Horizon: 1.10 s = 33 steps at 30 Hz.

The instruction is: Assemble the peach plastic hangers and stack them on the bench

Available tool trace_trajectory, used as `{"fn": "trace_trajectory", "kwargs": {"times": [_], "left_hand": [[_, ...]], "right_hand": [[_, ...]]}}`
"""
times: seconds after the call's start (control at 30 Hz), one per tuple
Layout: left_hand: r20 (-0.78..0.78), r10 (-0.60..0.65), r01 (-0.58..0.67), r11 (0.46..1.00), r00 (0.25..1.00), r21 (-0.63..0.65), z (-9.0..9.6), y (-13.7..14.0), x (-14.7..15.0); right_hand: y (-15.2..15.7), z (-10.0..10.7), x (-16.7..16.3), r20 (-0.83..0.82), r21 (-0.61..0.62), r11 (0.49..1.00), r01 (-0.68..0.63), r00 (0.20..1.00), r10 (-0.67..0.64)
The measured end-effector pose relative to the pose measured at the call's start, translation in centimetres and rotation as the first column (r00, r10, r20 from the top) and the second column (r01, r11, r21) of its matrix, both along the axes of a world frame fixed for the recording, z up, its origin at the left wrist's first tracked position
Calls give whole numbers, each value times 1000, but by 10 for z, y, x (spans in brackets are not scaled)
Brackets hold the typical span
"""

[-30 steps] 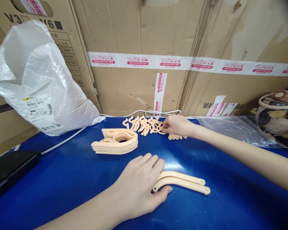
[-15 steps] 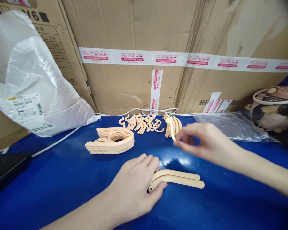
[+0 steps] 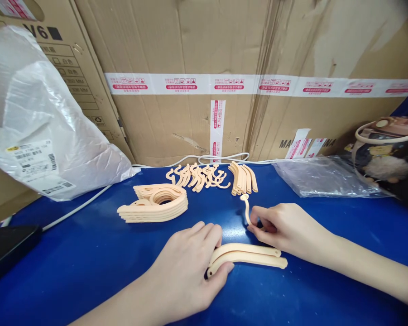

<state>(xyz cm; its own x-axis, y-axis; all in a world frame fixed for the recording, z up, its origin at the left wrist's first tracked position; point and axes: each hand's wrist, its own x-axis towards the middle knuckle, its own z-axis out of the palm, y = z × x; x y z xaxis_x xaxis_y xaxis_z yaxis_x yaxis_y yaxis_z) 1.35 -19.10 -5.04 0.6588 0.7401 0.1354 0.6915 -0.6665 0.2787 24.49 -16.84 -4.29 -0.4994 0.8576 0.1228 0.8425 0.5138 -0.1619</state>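
Note:
My left hand (image 3: 193,267) is closed around the left end of a pair of curved beige plastic hanger arms (image 3: 247,257), which lie side by side near the blue surface. Between thumb and fingertips, my right hand (image 3: 278,226) pinches a small beige hanger hook (image 3: 246,208), its flat end pointing up and away. Behind the hook are several loose hanger arms (image 3: 242,177) in a bunch. Left of these lies a heap of small hooks (image 3: 199,176). A neat stack of folded beige hangers (image 3: 154,210) sits beyond my left hand.
Cardboard boxes (image 3: 173,122) stand along the back, with a white cable (image 3: 224,158) in front. A white plastic parcel bag (image 3: 54,117) leans at left, above a black device (image 3: 12,246). A clear plastic bag (image 3: 312,179) and a dark bag (image 3: 383,163) are at right.
My right hand has drawn the hook back from the bunch of hanger arms, toward the pair in my left hand. My left hand keeps its hold. The view has shifted slightly.

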Motion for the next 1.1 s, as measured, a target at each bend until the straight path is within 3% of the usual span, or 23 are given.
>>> {"fn": "trace_trajectory", "kwargs": {"times": [0.57, 0.67, 0.77, 0.87, 0.97, 1.1], "left_hand": [[-3, 35, -35, 999, 999, -40, 2, -2, 0], [27, 48, -47, 998, 998, -48, 10, -4, -1], [90, 118, -122, 992, 989, 34, 30, 3, -8], [64, 303, -309, 944, 951, 119, 58, 32, -22], [-66, 513, -497, 851, 856, 171, 79, 85, -39], [-219, 517, -533, 846, 827, -19, 79, 158, -49]], "right_hand": [[0, -12, -2, -43, 1, 999, 40, 998, -40], [0, -12, -1, -49, -7, 998, 59, 997, -60], [0, -10, 2, -98, -6, 997, 76, 992, -76], [-1, -6, 6, -171, 15, 996, 85, 982, -81], [-1, -3, 9, -211, 39, 997, 66, 976, -56], [-1, -2, 11, -236, 49, 998, 39, 971, -27]]}}
